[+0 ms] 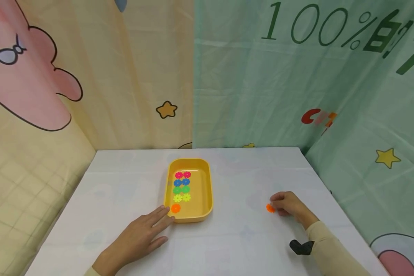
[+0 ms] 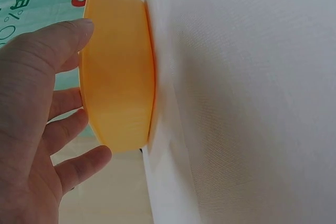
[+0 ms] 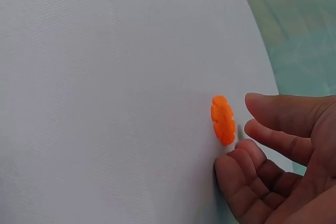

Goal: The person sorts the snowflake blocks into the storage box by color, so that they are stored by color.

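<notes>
At the near left corner of a yellow tray [image 1: 207, 191], my left hand [image 1: 141, 235] has its fingers extended and touches the rim. The left wrist view shows its fingertips against the tray's outer wall [image 2: 118, 72]. Far to the right, my right hand [image 1: 291, 207] is low over the table beside an orange flower-shaped disc [image 1: 270, 208]. Seen from the right wrist, the thumb stands apart from that disc [image 3: 223, 120], with the lower fingers bent close to its edge. Inside the tray lies another orange disc [image 1: 175, 208], below pairs of pink, blue, green and yellow discs [image 1: 186, 197].
A white cloth covers the table [image 1: 241, 230]. Printed curtains [image 1: 245, 84] rise behind and at both sides. By the right sleeve is a black object [image 1: 301, 247].
</notes>
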`<state>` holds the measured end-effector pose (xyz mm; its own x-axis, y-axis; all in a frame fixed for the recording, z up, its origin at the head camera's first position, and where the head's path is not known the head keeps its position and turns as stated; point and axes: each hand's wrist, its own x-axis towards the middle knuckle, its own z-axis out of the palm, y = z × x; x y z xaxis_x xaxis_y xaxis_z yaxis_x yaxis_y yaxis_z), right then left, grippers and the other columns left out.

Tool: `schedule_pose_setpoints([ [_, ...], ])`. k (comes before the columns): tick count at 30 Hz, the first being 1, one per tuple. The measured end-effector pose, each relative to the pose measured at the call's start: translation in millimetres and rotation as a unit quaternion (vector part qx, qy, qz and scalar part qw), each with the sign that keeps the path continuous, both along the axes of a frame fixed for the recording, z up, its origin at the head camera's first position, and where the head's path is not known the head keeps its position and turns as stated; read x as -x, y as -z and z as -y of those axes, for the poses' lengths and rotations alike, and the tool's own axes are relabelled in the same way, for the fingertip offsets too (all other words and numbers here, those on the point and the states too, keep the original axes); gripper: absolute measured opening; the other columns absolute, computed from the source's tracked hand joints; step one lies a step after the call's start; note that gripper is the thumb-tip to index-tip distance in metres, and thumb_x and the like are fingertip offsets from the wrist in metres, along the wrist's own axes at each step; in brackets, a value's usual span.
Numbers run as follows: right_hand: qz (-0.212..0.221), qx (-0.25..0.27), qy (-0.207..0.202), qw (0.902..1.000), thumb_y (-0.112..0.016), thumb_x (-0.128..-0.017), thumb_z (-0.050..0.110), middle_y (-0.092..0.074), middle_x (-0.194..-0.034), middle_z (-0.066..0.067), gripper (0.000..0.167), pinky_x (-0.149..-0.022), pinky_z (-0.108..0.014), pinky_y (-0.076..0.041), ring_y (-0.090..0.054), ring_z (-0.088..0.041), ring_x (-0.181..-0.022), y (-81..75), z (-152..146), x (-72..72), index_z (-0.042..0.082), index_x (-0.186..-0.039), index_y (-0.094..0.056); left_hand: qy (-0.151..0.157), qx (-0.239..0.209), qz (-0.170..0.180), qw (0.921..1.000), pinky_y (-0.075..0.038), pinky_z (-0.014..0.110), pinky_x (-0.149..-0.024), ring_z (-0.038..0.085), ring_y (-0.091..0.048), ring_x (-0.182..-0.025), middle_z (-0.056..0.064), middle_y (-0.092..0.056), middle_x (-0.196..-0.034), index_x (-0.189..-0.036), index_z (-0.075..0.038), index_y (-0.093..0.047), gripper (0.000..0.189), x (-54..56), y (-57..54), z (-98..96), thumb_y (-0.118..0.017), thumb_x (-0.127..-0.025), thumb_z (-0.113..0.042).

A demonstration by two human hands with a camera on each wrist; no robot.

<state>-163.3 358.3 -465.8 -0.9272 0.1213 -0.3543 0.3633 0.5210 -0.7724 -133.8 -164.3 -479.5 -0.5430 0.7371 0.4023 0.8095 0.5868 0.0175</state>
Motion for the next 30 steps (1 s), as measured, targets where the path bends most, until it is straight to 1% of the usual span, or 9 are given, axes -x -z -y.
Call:
schedule_pose_setpoints([
  [7,-0.011,-0.028,-0.013,0.9995,-0.073,-0.085,0.005,-0.067,-0.090,-0.006,0.025,-0.065,-0.030,-0.053,-0.059,-0.019,-0.078,4.3,8,-3.0,-0.005,-0.108,-0.068,-0.015,0.012,0.015,0.9997,-0.059,0.042,-0.089,0.028,-0.056,-0.134,0.011,-0.059,-0.145,-0.139,-0.019,-0.063,0.061,-2.3,0.3,-1.2,-0.080,-0.085,-0.040],
  [12,-0.024,-0.053,-0.021,0.9980,-0.076,-0.083,0.004,-0.065,-0.091,-0.007,0.027,-0.065,-0.031,-0.050,-0.056,-0.021,-0.080,5.7,13,-5.3,-0.004,-0.107,-0.067,-0.019,0.014,0.013,0.9996,-0.060,0.042,-0.089,0.028,-0.057,-0.134,0.010,-0.059,-0.145,-0.138,-0.019,-0.064,0.061,-3.1,-0.4,-1.6,-0.081,-0.084,-0.040],
  [19,-0.031,-0.103,-0.038,0.9935,-0.078,-0.077,0.001,-0.055,-0.085,-0.005,0.028,-0.067,-0.029,-0.043,-0.051,-0.020,-0.082,10.9,14,-6.2,0.000,-0.102,-0.066,-0.022,0.017,0.020,0.9994,-0.059,0.042,-0.090,0.028,-0.056,-0.135,0.010,-0.058,-0.146,-0.139,-0.019,-0.062,0.060,-3.1,-1.6,-3.1,-0.080,-0.086,-0.041],
  [26,-0.043,-0.120,-0.044,0.9909,-0.078,-0.075,0.000,-0.055,-0.083,-0.006,0.026,-0.066,-0.030,-0.044,-0.052,-0.021,-0.080,11.5,14,-5.7,0.000,-0.096,-0.065,-0.032,0.029,0.033,0.9985,-0.059,0.043,-0.090,0.027,-0.055,-0.136,0.009,-0.057,-0.147,-0.141,-0.021,-0.061,0.060,-4.8,-4.0,-3.9,-0.078,-0.087,-0.042],
  [30,-0.046,-0.122,-0.039,0.9906,-0.079,-0.075,0.001,-0.057,-0.083,-0.006,0.025,-0.065,-0.030,-0.045,-0.053,-0.021,-0.078,8.8,14,-6.4,0.001,-0.093,-0.062,-0.030,0.027,0.025,0.9989,-0.059,0.042,-0.089,0.027,-0.055,-0.135,0.009,-0.058,-0.147,-0.140,-0.020,-0.062,0.060,-4.2,-5.0,-3.9,-0.080,-0.086,-0.041],
])
